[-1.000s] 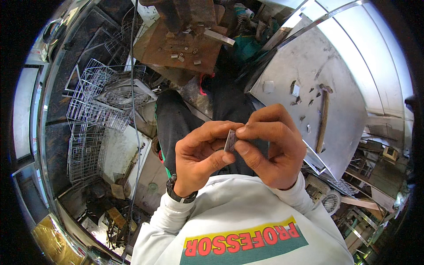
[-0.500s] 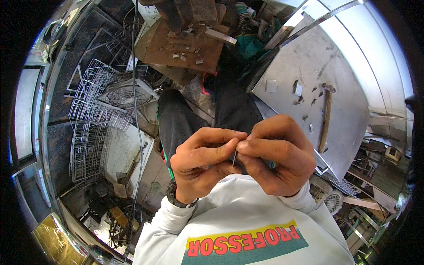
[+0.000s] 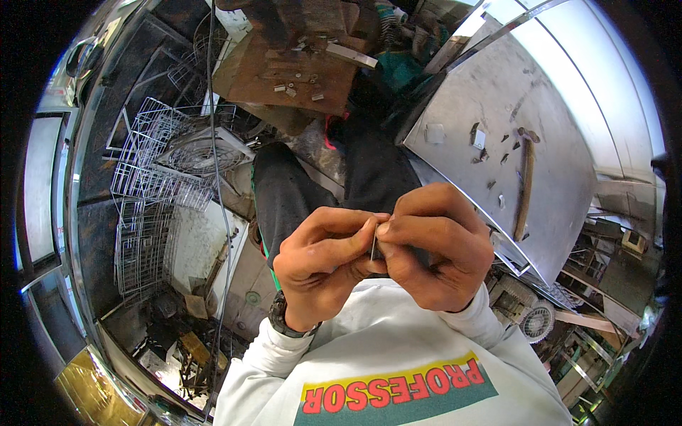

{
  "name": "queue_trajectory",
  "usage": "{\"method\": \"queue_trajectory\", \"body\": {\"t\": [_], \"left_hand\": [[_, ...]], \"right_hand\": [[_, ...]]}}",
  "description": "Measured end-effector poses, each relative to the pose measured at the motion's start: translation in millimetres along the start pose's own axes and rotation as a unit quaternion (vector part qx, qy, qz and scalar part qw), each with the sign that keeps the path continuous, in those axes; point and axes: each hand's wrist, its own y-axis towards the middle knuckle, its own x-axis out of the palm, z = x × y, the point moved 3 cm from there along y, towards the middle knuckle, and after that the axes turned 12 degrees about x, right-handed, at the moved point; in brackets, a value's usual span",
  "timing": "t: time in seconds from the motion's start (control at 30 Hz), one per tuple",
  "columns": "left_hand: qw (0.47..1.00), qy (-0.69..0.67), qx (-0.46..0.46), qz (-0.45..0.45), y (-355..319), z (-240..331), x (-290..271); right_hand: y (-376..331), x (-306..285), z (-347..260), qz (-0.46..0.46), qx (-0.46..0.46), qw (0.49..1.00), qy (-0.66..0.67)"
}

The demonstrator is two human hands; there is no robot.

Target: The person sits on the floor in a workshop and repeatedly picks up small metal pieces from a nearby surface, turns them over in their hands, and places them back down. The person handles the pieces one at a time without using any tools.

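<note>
A small, thin metal piece [image 3: 374,246] is pinched between both hands in front of my white sweatshirt. It is seen nearly edge-on, so its full shape is hidden by the fingers. My left hand [image 3: 320,257], with a dark watch at the wrist, is closed on its left side, thumb and forefinger at its upper end. From the right, my right hand [image 3: 442,248] closes on the same piece with thumb and fingertips. The two hands meet at their tips, above my lap.
On the right stands a metal table [image 3: 469,92] bearing a wooden-handled hammer [image 3: 526,184], a small pale block [image 3: 479,138] and dark scraps. Ahead, a brown work surface [image 3: 249,78] holds several small metal pieces and a flat bar [image 3: 352,55]. Wire racks [image 3: 145,156] stand at left.
The right hand has shifted slightly left and its fingers have adjusted. The metal piece has turned a little and shows somewhat wider. Both hands still hold it.
</note>
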Motion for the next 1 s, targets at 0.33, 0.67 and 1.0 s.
{"method": "queue_trajectory", "body": {"t": [0.33, 0.67, 1.0], "left_hand": [[0.997, -0.066, -0.008, 0.025, -3.7, -7.1, -3.7], [0.999, 0.005, 0.043, 0.022, 1.1, -0.6, -1.2], [0.998, 0.054, 0.019, 0.009, -3.4, 2.0, -3.8]], "right_hand": [[2.1, 1.7, -1.7, 0.015, 0.014, 1.000, 0.020], [4.6, -0.2, -5.8, -0.004, 0.007, 1.000, 0.013], [0.2, 6.9, -1.3, 0.008, 0.009, 1.000, 0.007]]}}
